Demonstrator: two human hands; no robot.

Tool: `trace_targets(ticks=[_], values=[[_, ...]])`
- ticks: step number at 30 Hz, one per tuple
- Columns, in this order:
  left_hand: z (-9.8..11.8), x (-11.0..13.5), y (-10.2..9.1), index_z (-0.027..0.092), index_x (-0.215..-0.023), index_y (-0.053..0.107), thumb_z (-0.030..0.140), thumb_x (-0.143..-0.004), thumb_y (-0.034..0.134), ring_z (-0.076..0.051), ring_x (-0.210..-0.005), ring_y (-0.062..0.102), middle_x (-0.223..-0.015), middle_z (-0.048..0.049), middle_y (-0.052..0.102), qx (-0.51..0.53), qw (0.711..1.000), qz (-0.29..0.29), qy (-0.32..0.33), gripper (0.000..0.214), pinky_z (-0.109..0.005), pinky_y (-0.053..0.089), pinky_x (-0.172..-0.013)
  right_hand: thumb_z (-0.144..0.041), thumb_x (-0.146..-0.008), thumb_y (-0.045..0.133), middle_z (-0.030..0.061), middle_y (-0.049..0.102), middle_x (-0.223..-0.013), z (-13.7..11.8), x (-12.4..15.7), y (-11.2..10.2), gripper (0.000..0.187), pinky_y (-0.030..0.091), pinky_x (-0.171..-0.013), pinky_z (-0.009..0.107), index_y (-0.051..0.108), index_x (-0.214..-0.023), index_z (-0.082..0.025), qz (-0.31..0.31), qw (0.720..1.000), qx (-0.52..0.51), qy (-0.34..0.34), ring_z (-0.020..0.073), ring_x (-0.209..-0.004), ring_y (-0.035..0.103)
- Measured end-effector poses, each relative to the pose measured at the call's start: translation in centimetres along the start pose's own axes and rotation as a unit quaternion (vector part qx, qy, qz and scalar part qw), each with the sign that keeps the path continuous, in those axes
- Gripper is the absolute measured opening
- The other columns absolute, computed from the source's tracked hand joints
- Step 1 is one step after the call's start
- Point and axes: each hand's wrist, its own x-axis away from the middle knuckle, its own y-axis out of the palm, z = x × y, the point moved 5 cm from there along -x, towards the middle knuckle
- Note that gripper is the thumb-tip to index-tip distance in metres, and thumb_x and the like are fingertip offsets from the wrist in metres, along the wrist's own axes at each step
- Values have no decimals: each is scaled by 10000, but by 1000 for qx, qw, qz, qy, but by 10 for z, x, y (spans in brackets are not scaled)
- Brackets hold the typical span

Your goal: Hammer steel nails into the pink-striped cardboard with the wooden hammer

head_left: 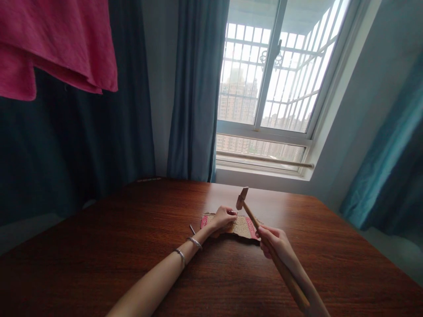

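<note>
My right hand [274, 242] is wrapped round the wooden handle of a hammer [253, 215], whose head is raised above the table. My left hand [224, 219] pinches a small dark-red object [232, 212], too small to identify, close to the hammer head. Under my left hand lies a flat beige piece with pink bands and dark speckles [243, 226], its near edge uneven and dark. A thin metal rod [192, 229] sits to the left of this piece, partly hidden by my left forearm. The hammer head is apart from the dark-red object.
The brown wooden table [99, 255] stretches out beneath both arms to its far edge by the window [257, 101]. Blue curtains [194, 88] hang beyond it. A pink cloth [66, 39] hangs at the upper left.
</note>
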Motion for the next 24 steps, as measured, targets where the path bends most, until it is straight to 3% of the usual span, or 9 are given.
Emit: trace_targets(ticks=[4,24], values=[[0,-1,0,91,-635,635,298,-599,593,-93,-531,441,-554,12,540,-10,1000,2,27,214,-199,297,-507,-497,-656,599,-54,410,-393,-1,1,1,356,236,-319,165,538,-639,-146,-1,1000,3,6,55,-347,352],[1,-1,-1,90,-643,630,319,-600,612,-98,-540,448,-571,6,551,-15,1000,-4,15,234,-194,300,-505,-478,-674,592,-48,419,-391,2,-2,0,343,224,-318,164,547,-656,-138,0,1000,-1,6,54,-341,351]])
